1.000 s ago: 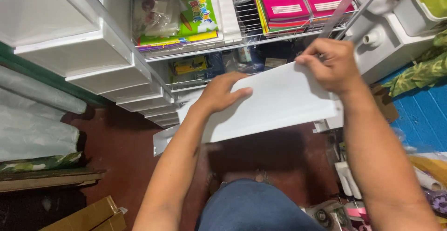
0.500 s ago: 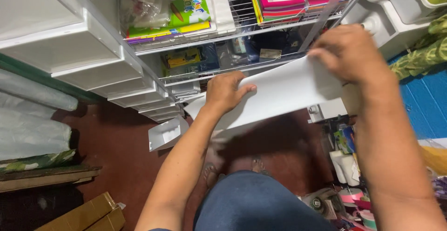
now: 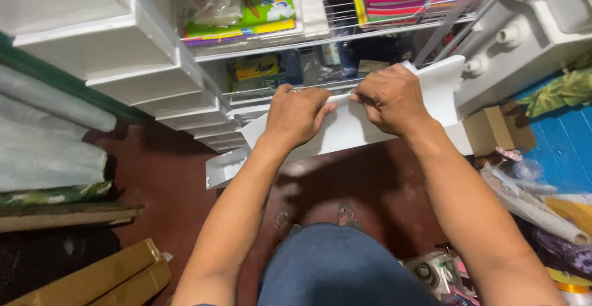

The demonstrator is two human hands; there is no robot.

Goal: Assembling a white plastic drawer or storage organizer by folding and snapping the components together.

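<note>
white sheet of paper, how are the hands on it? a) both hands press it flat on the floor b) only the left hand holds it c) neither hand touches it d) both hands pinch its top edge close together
d: the left hand and right hand sit side by side, pinching the top edge of the white sheet of paper in front of the wire shelf.

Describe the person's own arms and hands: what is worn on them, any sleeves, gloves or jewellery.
Both forearms are bare up to the picture's lower edge; no sleeves show. The left hand and the right hand are gloveless. A thin, pale band that looks like a ring sits on a finger of the left hand; it is too small to tell more. No watch or bracelet shows on either wrist.
</note>
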